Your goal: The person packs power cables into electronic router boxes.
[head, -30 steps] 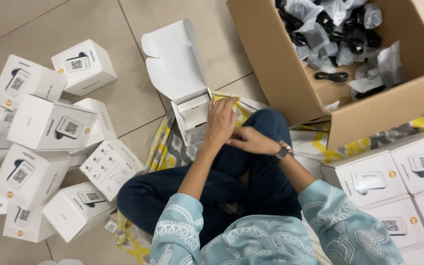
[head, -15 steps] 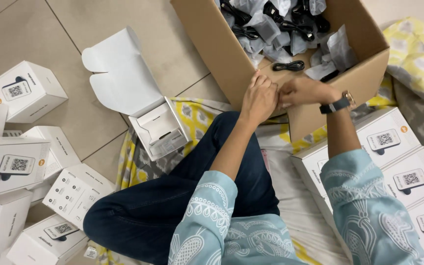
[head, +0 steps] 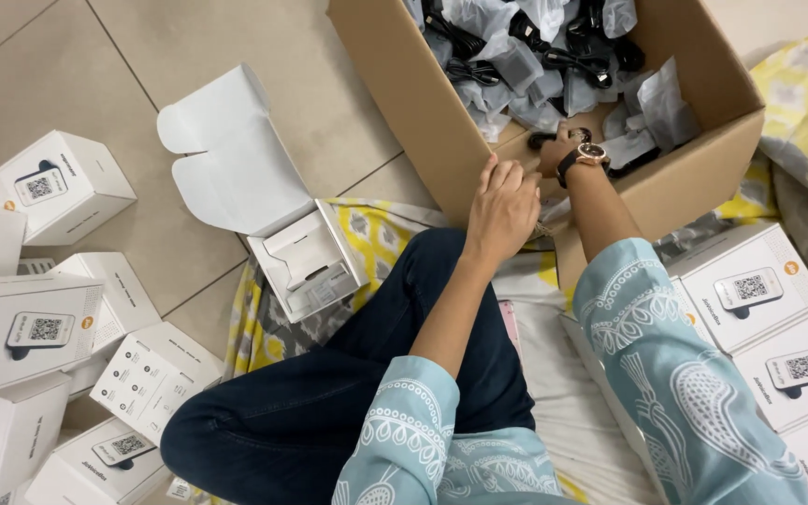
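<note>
**Hands at the edge of the cardboard carton**

The left hand (head: 502,208) was held against the near wall of the brown cardboard carton (head: 441,122), palm down, with the fingers loosely extended and nothing seen in its grasp. The right hand (head: 554,150), marked by a wristwatch (head: 584,155), was reached over the carton's rim and in among the bagged black cables (head: 516,56); its fingers were mostly hidden, so it could not be told whether they were closed on anything, though a dark item seemed to lie at the fingertips.

An open white box (head: 306,262) with its lid folded back was set on the floor just beside the bent left knee, well apart from both hands. Closed white boxes (head: 49,327) were stacked at the left of the view, and further white boxes (head: 750,281) were laid at the right, near the right sleeve. A yellow patterned cloth (head: 376,220) was spread beneath the seated person.
</note>
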